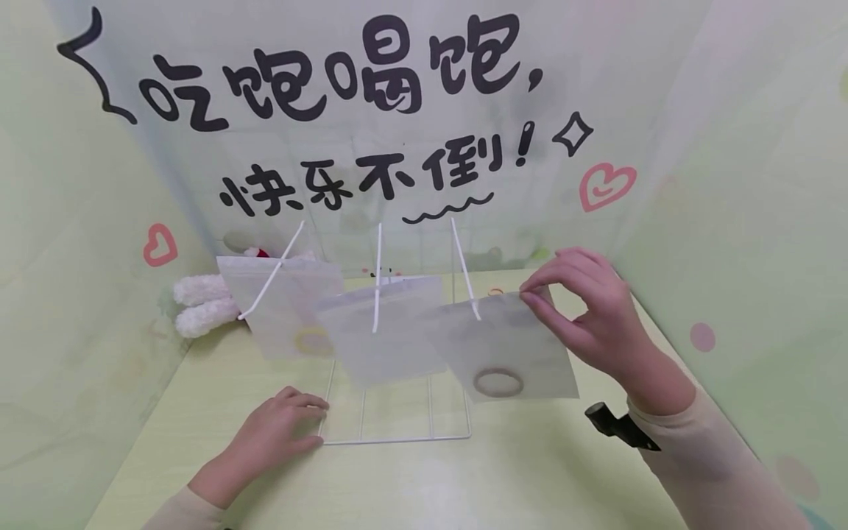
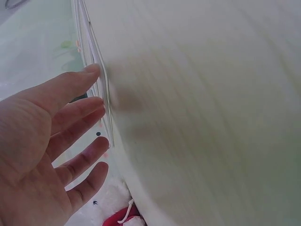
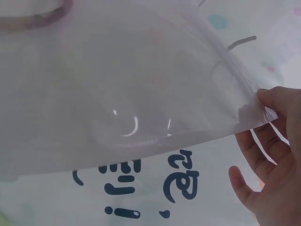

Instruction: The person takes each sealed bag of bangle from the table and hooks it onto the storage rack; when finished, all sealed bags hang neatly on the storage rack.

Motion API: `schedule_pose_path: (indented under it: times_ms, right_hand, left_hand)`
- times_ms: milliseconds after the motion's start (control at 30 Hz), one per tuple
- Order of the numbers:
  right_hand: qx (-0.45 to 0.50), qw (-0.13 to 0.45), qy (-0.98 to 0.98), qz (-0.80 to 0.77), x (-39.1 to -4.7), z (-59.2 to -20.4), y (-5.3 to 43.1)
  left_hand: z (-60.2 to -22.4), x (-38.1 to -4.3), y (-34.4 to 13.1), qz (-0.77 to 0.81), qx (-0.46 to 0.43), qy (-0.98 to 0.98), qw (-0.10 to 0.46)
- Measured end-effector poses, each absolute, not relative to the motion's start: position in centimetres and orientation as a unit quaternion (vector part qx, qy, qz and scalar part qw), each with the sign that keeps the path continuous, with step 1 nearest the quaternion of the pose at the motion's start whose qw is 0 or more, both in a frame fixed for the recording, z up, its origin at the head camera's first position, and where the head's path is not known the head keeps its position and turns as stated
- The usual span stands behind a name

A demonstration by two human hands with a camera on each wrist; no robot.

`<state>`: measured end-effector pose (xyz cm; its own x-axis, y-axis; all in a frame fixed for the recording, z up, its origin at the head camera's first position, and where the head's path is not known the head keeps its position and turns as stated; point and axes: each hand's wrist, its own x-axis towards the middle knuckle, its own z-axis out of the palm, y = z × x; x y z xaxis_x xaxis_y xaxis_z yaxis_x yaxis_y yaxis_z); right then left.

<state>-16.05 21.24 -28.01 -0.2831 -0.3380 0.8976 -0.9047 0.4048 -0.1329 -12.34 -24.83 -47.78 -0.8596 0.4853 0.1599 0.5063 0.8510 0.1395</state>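
Note:
My right hand (image 1: 596, 316) pinches the upper right corner of a translucent plastic bag (image 1: 543, 346); in the right wrist view, thumb and finger hold that corner. Low in this bag lies a brownish ring (image 1: 498, 383). The bag's upper edge is at the right prong of a white wire rack (image 1: 397, 440). On the middle prong hangs a second translucent bag (image 1: 384, 338). A third bag (image 1: 271, 316), with a yellowish ring (image 1: 313, 341) showing in it, hangs at the left prong. My left hand (image 1: 274, 427) touches the left side of the rack's base, its fingers extended and spread.
White plush legs (image 1: 204, 303) lie at the back left, behind the left bag. The pale wooden table (image 1: 530, 471) is bounded by printed cloth walls (image 1: 742, 294). A small orange ring (image 1: 495, 292) shows behind the right bag.

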Motion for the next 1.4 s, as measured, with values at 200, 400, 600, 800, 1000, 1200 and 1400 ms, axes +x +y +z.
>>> schedule_pose_path:
  times_ms: [200,400,600,800,1000,1200,1400]
  right_hand:
    - [0.416,0.406,-0.740,0.339,-17.8,-28.7,21.5]
    - [0.403,0.396,-0.755,0.333,-19.4,-29.3,21.5]
    - [0.395,0.399,-0.759,0.328,-20.5,-29.7,21.5]
    - [0.387,0.396,-0.768,0.323,-20.8,-30.0,22.0]
    - [0.354,0.390,-0.782,0.334,-19.9,-30.7,22.9]
    - [0.314,0.393,-0.794,0.342,-18.5,-32.1,24.7]
    - [0.310,0.373,-0.815,0.317,-17.8,-34.5,26.9]
  left_hand:
    - [-47.7,-12.3,-24.8,-0.089,-0.258,-0.960,0.059]
    - [-48.0,-12.4,-25.0,-0.088,-0.252,-0.962,0.062]
    - [-48.3,-12.3,-24.7,-0.086,-0.253,-0.962,0.060]
    - [-47.8,-12.5,-24.6,-0.080,-0.259,-0.960,0.070]
    - [-47.4,-12.2,-24.6,-0.084,-0.255,-0.962,0.055]
    - [-47.3,-12.1,-24.1,-0.101,-0.244,-0.964,0.041]
    - [-47.1,-12.2,-23.7,-0.156,-0.229,-0.961,0.029]
